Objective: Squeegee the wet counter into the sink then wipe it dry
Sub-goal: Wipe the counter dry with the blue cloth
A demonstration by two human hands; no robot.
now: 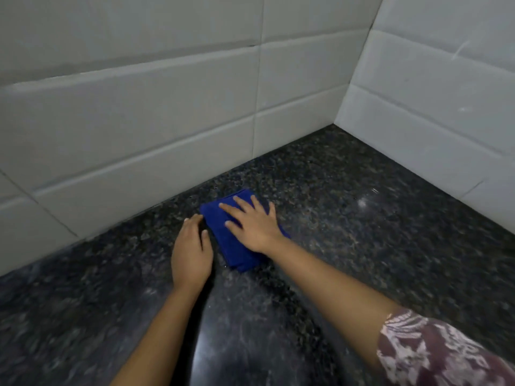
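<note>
A folded blue cloth [237, 252] lies on the dark speckled granite counter [348, 218], close to the back wall. My right hand [252, 222] presses flat on top of the cloth with its fingers spread and straight. My left hand [192, 253] rests on the counter just left of the cloth, fingers loosely bent, fingertips at the cloth's left edge. Neither a sink nor a squeegee is in view.
White tiled walls [139, 121] meet in a corner at the back right [338, 118] and bound the counter on two sides. The granite stretches on to the right and toward me. A patterned sleeve [434, 352] covers my right upper arm.
</note>
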